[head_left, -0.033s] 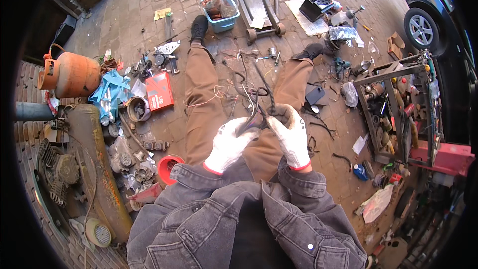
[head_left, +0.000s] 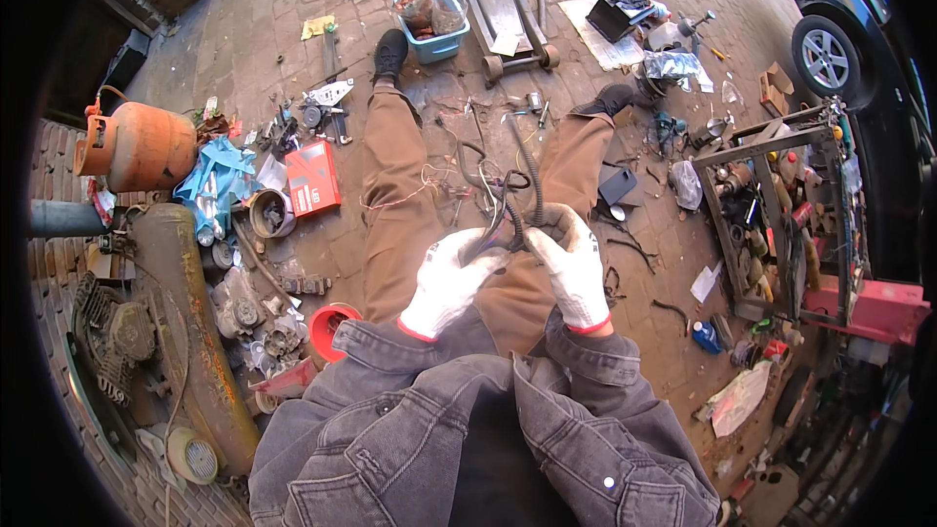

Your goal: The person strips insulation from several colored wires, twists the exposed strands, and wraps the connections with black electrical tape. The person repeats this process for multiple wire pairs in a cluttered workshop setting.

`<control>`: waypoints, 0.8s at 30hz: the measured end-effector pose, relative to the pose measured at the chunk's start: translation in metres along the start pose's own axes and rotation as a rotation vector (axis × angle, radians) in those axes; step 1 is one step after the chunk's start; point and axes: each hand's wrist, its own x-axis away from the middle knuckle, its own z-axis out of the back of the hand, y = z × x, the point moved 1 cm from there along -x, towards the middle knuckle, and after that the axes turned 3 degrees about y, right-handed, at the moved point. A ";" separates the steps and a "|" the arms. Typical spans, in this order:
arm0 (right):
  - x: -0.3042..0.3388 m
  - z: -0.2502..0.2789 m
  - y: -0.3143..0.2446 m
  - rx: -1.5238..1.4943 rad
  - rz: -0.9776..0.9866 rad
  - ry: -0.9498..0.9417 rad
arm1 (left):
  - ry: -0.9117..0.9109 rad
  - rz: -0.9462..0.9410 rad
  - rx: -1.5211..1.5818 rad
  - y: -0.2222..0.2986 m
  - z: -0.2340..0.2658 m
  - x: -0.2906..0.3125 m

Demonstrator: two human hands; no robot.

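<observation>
A black wiring harness (head_left: 505, 205) with loose wires and a ribbed corrugated sleeve (head_left: 535, 181) lies between my two hands, over the gap between my outstretched legs. My left hand (head_left: 454, 278), in a white glove with a red cuff, is closed on the dark wires. My right hand (head_left: 569, 265), gloved the same way, pinches the harness close to the foot of the ribbed sleeve. The fingertips nearly meet, and the exact grip points are partly hidden. Thin pale and reddish wires (head_left: 422, 185) trail from the bundle across my left trouser leg.
Beside my left leg are a red box (head_left: 312, 179), an orange gas cylinder (head_left: 151, 146) and a red bowl (head_left: 332, 330). Ahead stand a blue basket (head_left: 436, 47) and a floor jack (head_left: 500, 15). A metal-framed rack (head_left: 722, 224) of parts and a car wheel (head_left: 826, 56) are right.
The free upper length of the ribbed sleeve has swung slightly to the right and bends more. Both hands stay nearly in place, still gripping the harness.
</observation>
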 end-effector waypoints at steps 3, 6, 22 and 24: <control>0.002 0.000 0.002 -0.416 -0.180 -0.007 | 0.043 0.111 0.311 0.001 0.002 0.001; 0.005 -0.002 0.003 -0.594 -0.306 -0.030 | 0.051 0.191 0.450 0.004 0.003 0.001; 0.011 0.000 -0.011 -0.194 -0.047 -0.111 | -0.099 0.209 0.464 0.008 0.009 -0.001; 0.009 0.001 -0.013 -0.313 -0.091 -0.134 | -0.080 0.223 0.379 0.010 0.010 0.000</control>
